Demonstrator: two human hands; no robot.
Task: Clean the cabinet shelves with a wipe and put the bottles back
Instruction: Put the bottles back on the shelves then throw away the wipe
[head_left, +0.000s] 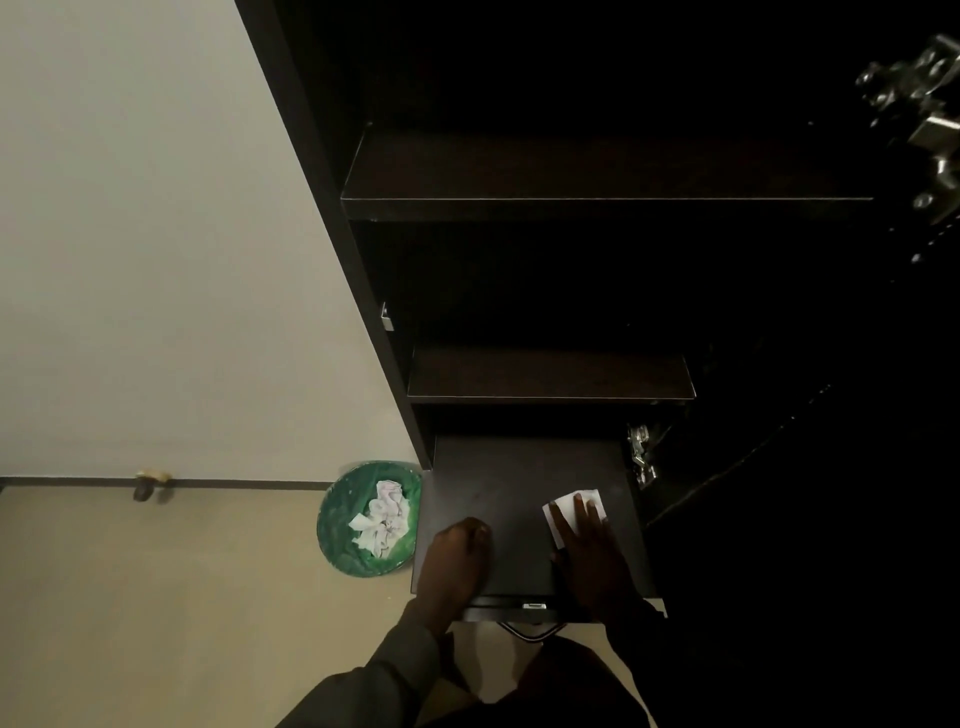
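Note:
A dark cabinet stands open, with an upper shelf (597, 176) and a middle shelf (550, 376), both bare. At the bottom a dark pull-out shelf (498, 488) juts forward. My right hand (592, 551) lies flat on its right side, straight fingers pressing a white wipe (563, 512) against the surface. My left hand (457, 561) rests on the shelf's left front part with its fingers curled under; nothing shows in it. No bottles are in view.
A green bin (343, 525) with crumpled white wipes sits on the floor left of the cabinet, by the pale wall. Metal hinges (641, 457) show at the right, and another hinge (924, 119) at top right. A small doorstop (148, 483) sits at the wall base.

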